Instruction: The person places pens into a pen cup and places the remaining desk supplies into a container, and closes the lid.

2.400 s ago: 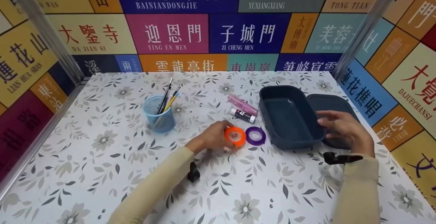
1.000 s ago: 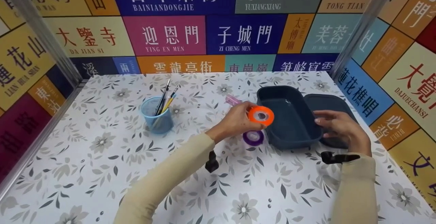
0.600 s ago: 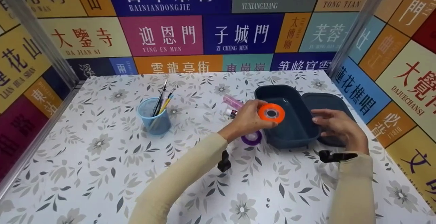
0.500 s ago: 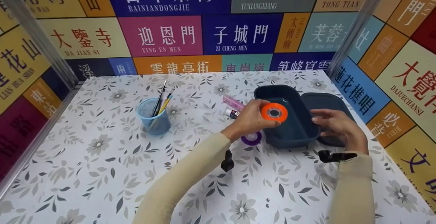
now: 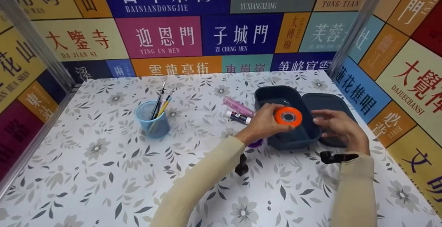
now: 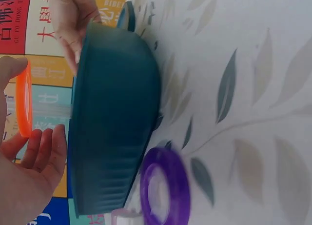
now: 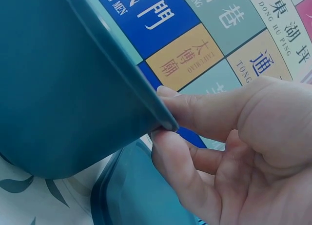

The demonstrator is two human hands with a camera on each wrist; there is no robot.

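Note:
My left hand (image 5: 264, 121) pinches an orange tape roll (image 5: 297, 117) by its edge, over the open dark blue box (image 5: 293, 144). In the left wrist view the roll stands edge-on above the box's rim, between thumb and fingers. My right hand (image 5: 340, 128) pinches the box's right rim between thumb and finger, as the right wrist view shows close up. A purple tape roll (image 6: 180, 186) lies on the table beside the box, mostly covered by my left hand in the head view. Left of the box lie a white-and-dark glue stick (image 5: 238, 117) and a pink translucent piece (image 5: 238, 106).
The box's dark lid (image 5: 326, 101) lies flat to its right, partly behind my right hand. A light blue mesh pen cup (image 5: 157, 128) with pens and brushes (image 5: 162, 104) stands on the left of the flower-patterned table (image 5: 103, 178). Sign-covered panels rise behind and at both sides.
My left hand has lifted the orange tape roll off the table and carried it right, over the box. My right hand keeps its place at the box's rim.

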